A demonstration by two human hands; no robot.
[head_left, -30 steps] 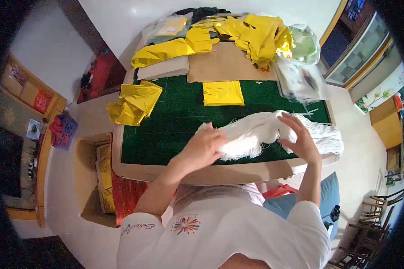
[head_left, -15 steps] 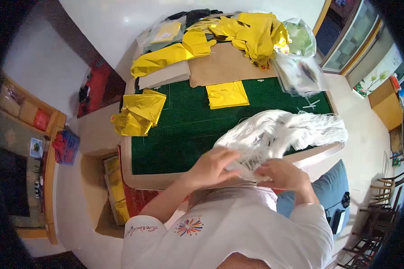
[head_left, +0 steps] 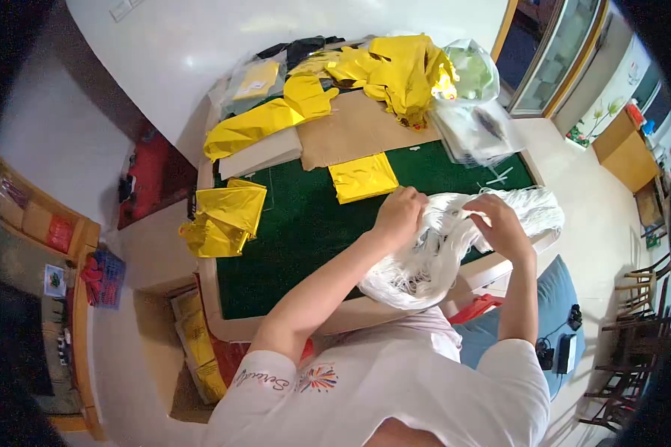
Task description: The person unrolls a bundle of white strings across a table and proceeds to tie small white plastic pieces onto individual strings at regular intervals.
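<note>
Gripping a bundle of white string [head_left: 455, 238] with both hands, the person holds it raised just above the near right part of the green felt table top [head_left: 306, 223]. The left hand [head_left: 399, 216] is closed in a fist around the bundle's upper left part, which anchors the mass. The right hand [head_left: 502, 226], just to the right of that fist, has its fingers curled over and into the strands, apparently pinching a few; the exact strands caught cannot be made out. The short span between the two grips is drawn fairly taut, a hold that suits separating strands.

Below the left-hand grip, the bulk of the bundle hangs in a loose loop over the table's near wooden rim [head_left: 350, 316], toward the person's white shirt [head_left: 395, 387]. To the right of the right-hand grip, the remaining strands lie spread toward the table's right corner, supported by the surface.

Just beyond the left fist lies a flat folded gold foil sheet [head_left: 363, 177], apart from the string. Further left of the grip, a crumpled gold foil pile [head_left: 227, 216] overhangs the table's left edge. At the far side are a sheet of brown cardboard [head_left: 358, 130], a heap of yellow foil pieces [head_left: 395, 71], and clear plastic bags [head_left: 473, 127], all well away from both hands.
</note>
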